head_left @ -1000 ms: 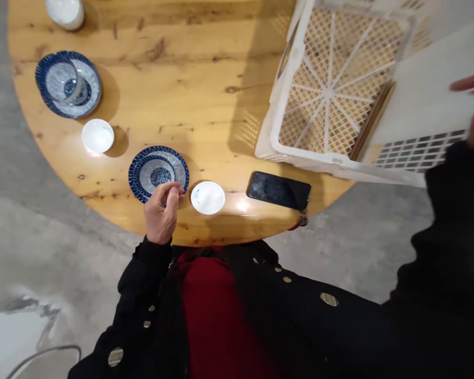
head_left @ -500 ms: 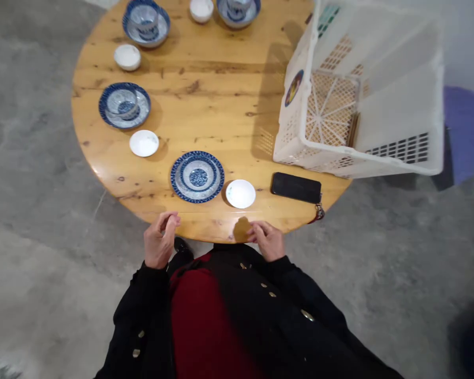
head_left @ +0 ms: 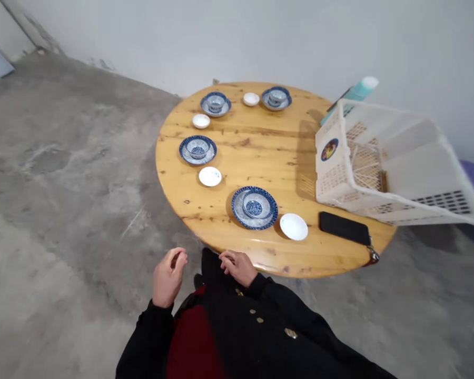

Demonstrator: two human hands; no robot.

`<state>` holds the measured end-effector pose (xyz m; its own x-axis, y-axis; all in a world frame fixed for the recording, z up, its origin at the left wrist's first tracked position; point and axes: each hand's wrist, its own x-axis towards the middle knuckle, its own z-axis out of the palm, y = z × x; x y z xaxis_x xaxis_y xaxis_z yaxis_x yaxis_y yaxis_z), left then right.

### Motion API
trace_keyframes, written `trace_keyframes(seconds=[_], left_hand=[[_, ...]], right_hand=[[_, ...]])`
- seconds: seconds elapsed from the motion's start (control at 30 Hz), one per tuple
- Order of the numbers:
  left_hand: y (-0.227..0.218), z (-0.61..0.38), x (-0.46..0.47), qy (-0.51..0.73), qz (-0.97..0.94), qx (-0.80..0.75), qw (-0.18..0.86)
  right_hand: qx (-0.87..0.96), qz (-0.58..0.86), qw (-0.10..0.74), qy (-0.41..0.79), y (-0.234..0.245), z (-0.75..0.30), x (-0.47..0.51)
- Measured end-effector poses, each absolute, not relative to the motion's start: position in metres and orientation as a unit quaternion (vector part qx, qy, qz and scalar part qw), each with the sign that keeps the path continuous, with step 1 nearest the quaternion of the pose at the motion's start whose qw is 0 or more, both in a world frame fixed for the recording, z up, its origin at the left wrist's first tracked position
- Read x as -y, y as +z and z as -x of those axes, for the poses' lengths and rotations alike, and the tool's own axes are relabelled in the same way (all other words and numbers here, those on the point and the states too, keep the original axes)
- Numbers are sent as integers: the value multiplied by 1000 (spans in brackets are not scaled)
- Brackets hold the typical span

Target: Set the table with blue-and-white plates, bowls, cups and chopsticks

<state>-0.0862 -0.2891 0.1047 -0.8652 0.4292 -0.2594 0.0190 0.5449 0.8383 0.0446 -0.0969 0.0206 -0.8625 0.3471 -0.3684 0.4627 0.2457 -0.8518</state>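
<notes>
Left hand (head_left: 168,277) hung in front of the wooden table (head_left: 266,160), short of its edge, holding nothing. Fingers loosely curled, tips near the thumb, a dark gap showing inside the curl. Right hand (head_left: 240,267) level with the near edge, also unladen; fingers bent, thumb a little apart. Could not tell whether it touched the wood.

Nearest setting lay just beyond the right hand: blue-and-white plate (head_left: 237,213), upright patterned bowl (head_left: 255,209) resting in it. White dish (head_left: 294,227) just beside the plate, on its right. Past that, black phone (head_left: 344,228), face detail too dark to read, with a keyring (head_left: 373,256) at its corner by the table's rim.

Three more plate-and-bowl pairs (head_left: 184,150) ran round the left and far sides, small white dishes (head_left: 210,177) set between them. White plastic crate (head_left: 334,176) stood at the right, brown sticks (head_left: 384,181) inside against its wall. Turquoise bottle (head_left: 358,90) behind it, partly hidden. Concrete floor (head_left: 82,184) all around.
</notes>
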Motion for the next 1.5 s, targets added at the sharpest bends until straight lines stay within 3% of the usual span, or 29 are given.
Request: trace_keyframes(seconds=[0.37, 0.53, 0.93, 1.27, 1.5], left_hand=[[120, 218, 286, 377, -240, -866, 225], [128, 297, 284, 326, -261, -877, 238], [113, 424, 264, 340, -246, -854, 307], [100, 599, 219, 317, -371, -805, 336], [95, 731, 191, 333, -418, -767, 355]], right_hand=[[-780, -275, 84, -556, -5, 92, 122], [-789, -268, 62, -550, 11, 173, 120], [-852, -211, 49, -476, 38, 318, 101], [-808, -340, -19, -481, 25, 437, 112], [-772, -420, -59, -474, 42, 544, 119]])
